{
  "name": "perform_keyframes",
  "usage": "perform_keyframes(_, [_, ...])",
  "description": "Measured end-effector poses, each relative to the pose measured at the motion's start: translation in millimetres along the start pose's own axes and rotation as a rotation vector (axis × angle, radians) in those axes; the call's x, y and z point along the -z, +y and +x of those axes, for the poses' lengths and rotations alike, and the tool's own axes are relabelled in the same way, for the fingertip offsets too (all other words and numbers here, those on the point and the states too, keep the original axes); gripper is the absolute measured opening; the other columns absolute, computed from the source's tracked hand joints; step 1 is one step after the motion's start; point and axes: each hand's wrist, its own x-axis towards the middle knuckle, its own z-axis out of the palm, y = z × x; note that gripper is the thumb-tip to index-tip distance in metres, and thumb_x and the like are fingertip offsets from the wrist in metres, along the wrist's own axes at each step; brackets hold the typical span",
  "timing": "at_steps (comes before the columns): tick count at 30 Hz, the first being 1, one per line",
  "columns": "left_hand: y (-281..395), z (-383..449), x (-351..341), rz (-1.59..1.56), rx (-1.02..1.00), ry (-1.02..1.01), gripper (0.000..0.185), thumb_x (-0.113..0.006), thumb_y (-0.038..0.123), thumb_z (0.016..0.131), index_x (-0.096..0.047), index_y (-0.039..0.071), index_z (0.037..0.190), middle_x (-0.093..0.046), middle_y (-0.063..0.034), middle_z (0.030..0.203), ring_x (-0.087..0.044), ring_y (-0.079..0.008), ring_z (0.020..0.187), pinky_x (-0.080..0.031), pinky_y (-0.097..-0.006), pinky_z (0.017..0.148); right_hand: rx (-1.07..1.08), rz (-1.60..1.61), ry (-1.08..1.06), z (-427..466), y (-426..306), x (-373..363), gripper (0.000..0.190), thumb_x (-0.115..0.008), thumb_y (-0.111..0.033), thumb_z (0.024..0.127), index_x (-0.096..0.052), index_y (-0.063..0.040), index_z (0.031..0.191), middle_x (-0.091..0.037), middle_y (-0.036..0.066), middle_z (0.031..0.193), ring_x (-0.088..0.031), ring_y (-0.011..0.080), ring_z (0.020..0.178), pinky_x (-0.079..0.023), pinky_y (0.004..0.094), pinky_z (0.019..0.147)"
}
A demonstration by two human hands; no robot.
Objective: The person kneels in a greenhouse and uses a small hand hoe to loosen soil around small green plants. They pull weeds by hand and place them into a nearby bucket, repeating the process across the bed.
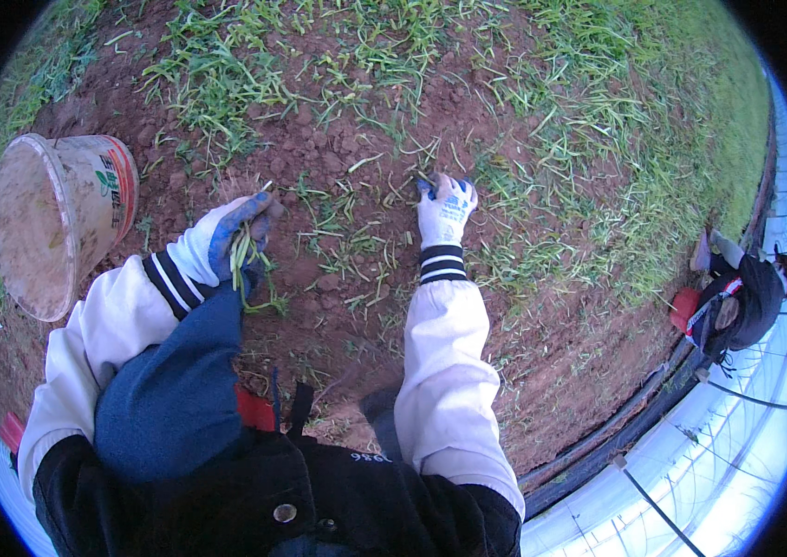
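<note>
My left hand, in a white work glove with a blue coated palm, is closed around a small bunch of green plant stems. Pale root ends stick out above the fingers, and leaves hang below them by my knee. Farther right, my right hand, gloved the same way, reaches down to the reddish-brown soil. Its fingers are bent at the ground, with a bit of stem close to the fingertips. Whether they grip anything is hidden by the hand. Cut green stems lie scattered between my hands.
A dirty white plastic bucket with printed writing lies tilted at the left, its mouth towards me. Dense green plants grow ahead. At the right, another person crouches by a red object, near the plastic greenhouse wall.
</note>
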Motion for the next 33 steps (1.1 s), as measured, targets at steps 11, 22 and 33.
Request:
perform_keyframes(11, [0.7,-4.9,-11.9,0.427,-0.105,-0.052,0.029,-0.05,0.031,0.098,-0.057,0.008,0.115,-0.059,-0.0016,0.084,-0.06,-0.0131,0.073,-0.055,-0.0303,0.066,-0.252,0.333,-0.141,-18.0,10.6,59.2,0.032,-0.065,-0.014,0.088,-0.057,0.002,0.115,-0.066,0.009,0.097,-0.062,0.0184,0.086,-0.05,0.0296,0.081])
perform_keyframes(22, [86.7,-239.6,-41.9,0.649,-1.193,0.406,0.032,-0.059,0.024,0.093,-0.057,0.004,0.117,-0.064,-0.0037,0.103,-0.059,-0.0093,0.086,-0.049,-0.0231,0.074,0.118,1.935,-0.215,-66.5,-320.6,167.4,0.023,-0.056,-0.017,0.096,-0.058,-0.001,0.113,-0.063,0.013,0.11,-0.065,0.0244,0.096,-0.055,0.0383,0.081])
perform_keyframes(33, [120.5,-257.4,57.9,2.009,-1.157,1.483,0.064,-0.074,0.02,0.079,-0.047,0.004,0.134,-0.05,-0.0232,0.131,-0.047,-0.0384,0.123,-0.039,-0.0437,0.102,0.301,1.104,-0.473,-136.8,-292.7,93.4,0.05,-0.066,-0.02,0.084,-0.051,-0.003,0.128,-0.054,0.021,0.128,-0.051,0.0334,0.121,-0.04,0.0406,0.102])
